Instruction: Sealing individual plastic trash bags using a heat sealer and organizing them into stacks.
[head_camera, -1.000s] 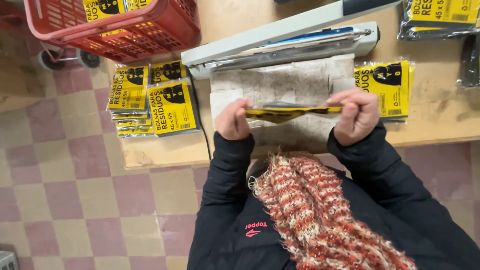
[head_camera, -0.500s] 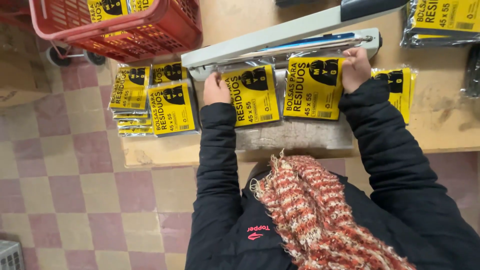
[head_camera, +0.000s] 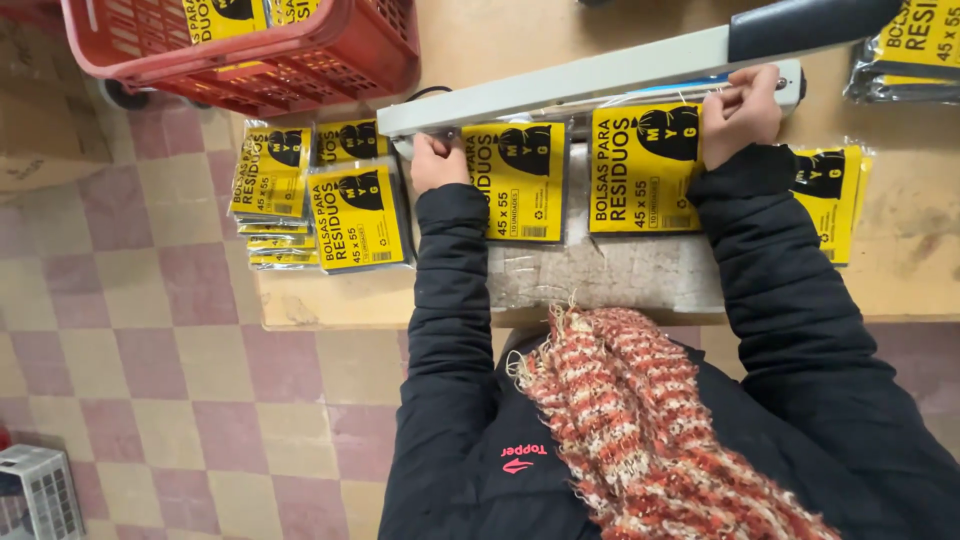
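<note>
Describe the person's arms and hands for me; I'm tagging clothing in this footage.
Both arms wear long, puffy black jacket sleeves reaching the wrists. The left hand and right hand are bare: no gloves, and no rings or watch that I can make out. A red-and-cream knitted scarf hangs between the sleeves.

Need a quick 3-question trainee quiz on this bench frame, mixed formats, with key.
1. True or false: the left hand and right hand each hold a yellow packet at the sealer bar.
2. The red basket sits where? A) on the floor B) on the table's far left corner C) on the sealer bar
3. Fill in: the stack of packets lies to the ___ of the left hand.

Key: 1 true; 2 B; 3 left. The left packet and right packet lie flat, top edges under the bar.
</note>
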